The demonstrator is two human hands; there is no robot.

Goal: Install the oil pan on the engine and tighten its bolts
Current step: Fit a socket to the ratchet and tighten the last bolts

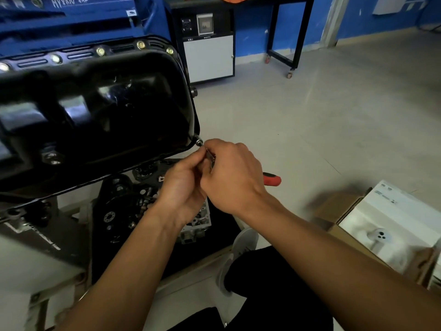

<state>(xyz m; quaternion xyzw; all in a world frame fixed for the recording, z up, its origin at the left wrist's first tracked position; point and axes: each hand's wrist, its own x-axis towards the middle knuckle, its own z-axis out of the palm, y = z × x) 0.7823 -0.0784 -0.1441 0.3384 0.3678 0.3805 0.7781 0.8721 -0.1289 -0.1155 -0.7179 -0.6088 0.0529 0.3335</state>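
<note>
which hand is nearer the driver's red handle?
Right. The right hand grips the driver just ahead of its red handle, which sticks out behind that hand. The left hand is further along, pinching the shaft near the oil pan corner.

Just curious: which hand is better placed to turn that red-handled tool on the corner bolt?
Probably the right hand: it grips the red-handled tool. The left hand only pinches its shaft by the bolt.

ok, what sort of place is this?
Likely an auto workshop or training bay: an engine with its oil pan up, a ratchet at the pan's rim, a blue steel rig behind.
</note>
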